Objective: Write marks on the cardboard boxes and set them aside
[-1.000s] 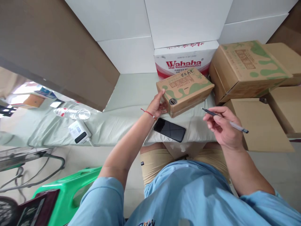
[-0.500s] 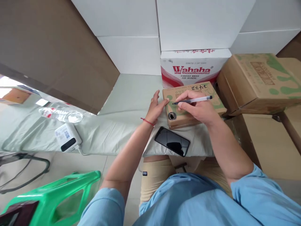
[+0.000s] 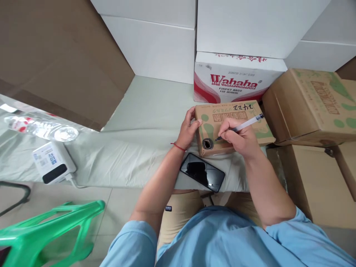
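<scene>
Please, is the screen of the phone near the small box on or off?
Off, it seems: the phone lies face up beside the small box, its screen dark, showing only reflections.

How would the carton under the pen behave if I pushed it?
The carton would likely keep its shape: its cardboard faces look flat. Low and broad, it would probably slide rather than tip. The dark-rimmed hole near its corner may be a weak spot.

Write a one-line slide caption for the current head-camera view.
Left hand at the edge of a small cardboard box, right hand holding a pen with its tip near a hole.
</scene>
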Demonstrator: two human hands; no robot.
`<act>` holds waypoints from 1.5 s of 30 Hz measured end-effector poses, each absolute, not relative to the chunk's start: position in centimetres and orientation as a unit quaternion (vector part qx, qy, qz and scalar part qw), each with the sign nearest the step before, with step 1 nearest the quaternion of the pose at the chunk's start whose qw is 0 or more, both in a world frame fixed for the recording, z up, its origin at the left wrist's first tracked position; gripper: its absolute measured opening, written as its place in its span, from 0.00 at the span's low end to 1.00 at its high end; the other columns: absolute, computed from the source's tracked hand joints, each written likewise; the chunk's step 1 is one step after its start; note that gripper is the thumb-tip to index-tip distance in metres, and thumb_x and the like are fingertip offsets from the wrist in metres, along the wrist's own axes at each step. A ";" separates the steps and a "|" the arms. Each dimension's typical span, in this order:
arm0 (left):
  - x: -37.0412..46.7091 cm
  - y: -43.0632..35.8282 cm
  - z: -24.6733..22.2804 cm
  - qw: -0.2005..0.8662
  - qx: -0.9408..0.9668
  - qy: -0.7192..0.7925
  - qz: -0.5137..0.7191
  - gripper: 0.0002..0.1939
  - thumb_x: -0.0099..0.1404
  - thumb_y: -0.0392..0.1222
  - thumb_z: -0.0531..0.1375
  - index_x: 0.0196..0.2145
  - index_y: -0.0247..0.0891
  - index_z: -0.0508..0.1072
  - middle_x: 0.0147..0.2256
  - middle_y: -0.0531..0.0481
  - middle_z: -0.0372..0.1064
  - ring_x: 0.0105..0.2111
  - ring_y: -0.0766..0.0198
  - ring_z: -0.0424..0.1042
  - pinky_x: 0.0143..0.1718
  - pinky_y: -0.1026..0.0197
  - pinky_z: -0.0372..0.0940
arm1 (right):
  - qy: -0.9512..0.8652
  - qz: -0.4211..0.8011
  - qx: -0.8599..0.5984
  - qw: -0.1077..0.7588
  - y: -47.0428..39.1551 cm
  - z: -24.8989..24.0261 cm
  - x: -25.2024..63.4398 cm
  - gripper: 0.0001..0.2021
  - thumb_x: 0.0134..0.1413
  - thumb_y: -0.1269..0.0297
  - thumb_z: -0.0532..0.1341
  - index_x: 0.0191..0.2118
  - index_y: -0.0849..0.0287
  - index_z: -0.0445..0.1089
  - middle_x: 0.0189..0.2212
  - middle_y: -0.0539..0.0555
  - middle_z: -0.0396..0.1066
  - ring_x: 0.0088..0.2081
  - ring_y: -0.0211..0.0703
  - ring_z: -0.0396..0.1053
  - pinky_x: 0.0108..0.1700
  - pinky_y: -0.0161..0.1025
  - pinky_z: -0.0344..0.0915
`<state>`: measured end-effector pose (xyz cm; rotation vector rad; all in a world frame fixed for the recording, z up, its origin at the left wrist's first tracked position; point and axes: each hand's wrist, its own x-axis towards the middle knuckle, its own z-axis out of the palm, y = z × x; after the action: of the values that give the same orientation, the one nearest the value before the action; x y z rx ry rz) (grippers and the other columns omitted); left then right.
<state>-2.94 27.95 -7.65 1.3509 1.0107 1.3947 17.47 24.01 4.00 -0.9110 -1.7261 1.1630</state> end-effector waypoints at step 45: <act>-2.9 28.1 -8.2 0.457 0.548 0.407 0.570 0.37 0.70 0.65 0.62 0.70 0.50 0.65 0.71 0.43 0.66 0.72 0.45 0.63 0.74 0.43 0.57 | -0.746 0.413 -0.369 0.369 23.7 4.3 16.7 0.08 0.60 0.68 0.60 0.28 0.55 0.69 0.22 0.45 0.65 0.26 0.36 0.59 0.31 0.38 0.56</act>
<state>-2.86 28.10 -8.16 1.3515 1.0031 1.4054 16.74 23.67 4.28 -0.9476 -1.9159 1.0608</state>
